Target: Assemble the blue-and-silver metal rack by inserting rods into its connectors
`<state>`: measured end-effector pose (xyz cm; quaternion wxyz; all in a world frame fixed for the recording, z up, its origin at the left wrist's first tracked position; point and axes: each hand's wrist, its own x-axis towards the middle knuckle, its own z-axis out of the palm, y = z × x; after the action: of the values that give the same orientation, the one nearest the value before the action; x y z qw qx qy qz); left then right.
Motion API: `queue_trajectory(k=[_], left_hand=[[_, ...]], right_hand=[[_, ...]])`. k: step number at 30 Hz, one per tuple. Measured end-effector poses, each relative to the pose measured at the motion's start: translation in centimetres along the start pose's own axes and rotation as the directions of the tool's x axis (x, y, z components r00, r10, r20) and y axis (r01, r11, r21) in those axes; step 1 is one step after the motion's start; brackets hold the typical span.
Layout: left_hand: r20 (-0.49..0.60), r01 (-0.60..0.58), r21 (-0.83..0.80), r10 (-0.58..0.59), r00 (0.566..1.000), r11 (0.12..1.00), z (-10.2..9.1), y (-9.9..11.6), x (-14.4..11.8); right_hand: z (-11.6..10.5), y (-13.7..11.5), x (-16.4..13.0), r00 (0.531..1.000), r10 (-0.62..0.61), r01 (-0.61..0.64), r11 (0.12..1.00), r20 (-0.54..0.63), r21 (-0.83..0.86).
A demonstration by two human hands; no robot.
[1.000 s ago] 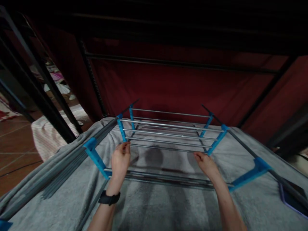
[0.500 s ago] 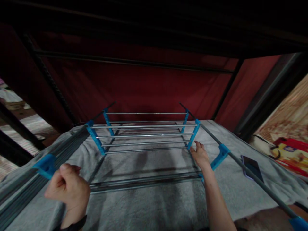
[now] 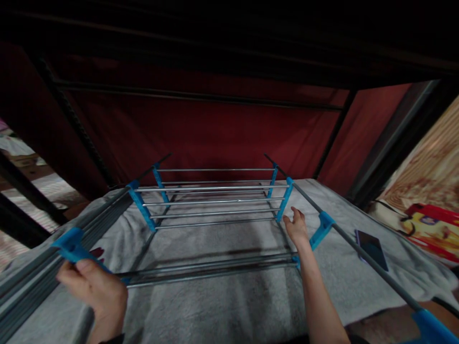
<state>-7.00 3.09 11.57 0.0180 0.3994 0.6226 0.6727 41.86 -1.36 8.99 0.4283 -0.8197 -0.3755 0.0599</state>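
Note:
A clothes drying rack [image 3: 215, 200] with silver rods and blue plastic joints stands in front of me, with a grey towel [image 3: 222, 306] spread across it. My left hand [image 3: 93, 289] grips the rack's left side at a blue bracket [image 3: 71, 241], fingers curled around it. Over at the right end of the raised rods, my right hand [image 3: 296, 227] has its fingers spread beside a blue support [image 3: 285, 198]; whether it touches is unclear.
A dark phone [image 3: 373, 248] lies on the towel at the right, past the rack's right rail [image 3: 358, 248]. A dark red fabric wardrobe wall [image 3: 215, 129] with black poles stands right behind. Colourful items [image 3: 430, 224] lie on the floor at the right.
My left hand drew back from the raised rods to the left side rail and took hold at the blue bracket. My right hand stayed at the right support. The view swung right.

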Motion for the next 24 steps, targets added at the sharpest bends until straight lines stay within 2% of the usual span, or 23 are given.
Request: queue_trajectory(k=[2, 6, 10, 15, 18, 21, 24], left_hand=[[-0.059, -0.069, 0.048, 0.072, 0.996, 0.996, 0.2, -0.1, 0.4], [0.003, -0.055, 0.124, 0.055, 0.998, 0.991, 0.0, -0.3, 0.9], [0.01, 0.017, -0.015, -0.017, 1.0, 1.0, 0.2, -1.1, 1.2], [0.037, 0.186, -0.164, -0.182, 0.983, 0.969, 0.9, -2.1, 1.5], [-0.004, 0.199, -0.192, -0.204, 0.979, 0.961, 1.3, -1.9, 1.4], [-0.085, 0.163, -0.165, -0.179, 0.98, 0.973, 1.6, -1.2, 1.2], [-0.113, 0.163, -0.157, -0.181, 0.977, 0.974, 2.1, -0.6, 1.0]], right_hand=[[0.1, 0.3, 0.1, 1.0, 0.022, -0.022, 1.0, 0.016, 0.006], [0.6, 0.3, 0.0, 0.999, 0.034, -0.036, 0.998, 0.03, 0.057], [0.5, -0.1, -0.2, 0.997, 0.056, -0.062, 0.991, 0.056, 0.118], [-1.2, -0.3, 0.1, 0.999, 0.03, -0.034, 0.99, 0.036, 0.133], [-2.2, -0.4, 0.1, 0.997, 0.066, -0.072, 0.986, 0.047, 0.149], [-3.0, -0.6, -0.4, 0.976, 0.081, -0.142, 0.941, 0.203, 0.306], [-4.0, -1.0, -1.4, 0.9, -0.001, -0.186, 0.903, 0.437, 0.386]])
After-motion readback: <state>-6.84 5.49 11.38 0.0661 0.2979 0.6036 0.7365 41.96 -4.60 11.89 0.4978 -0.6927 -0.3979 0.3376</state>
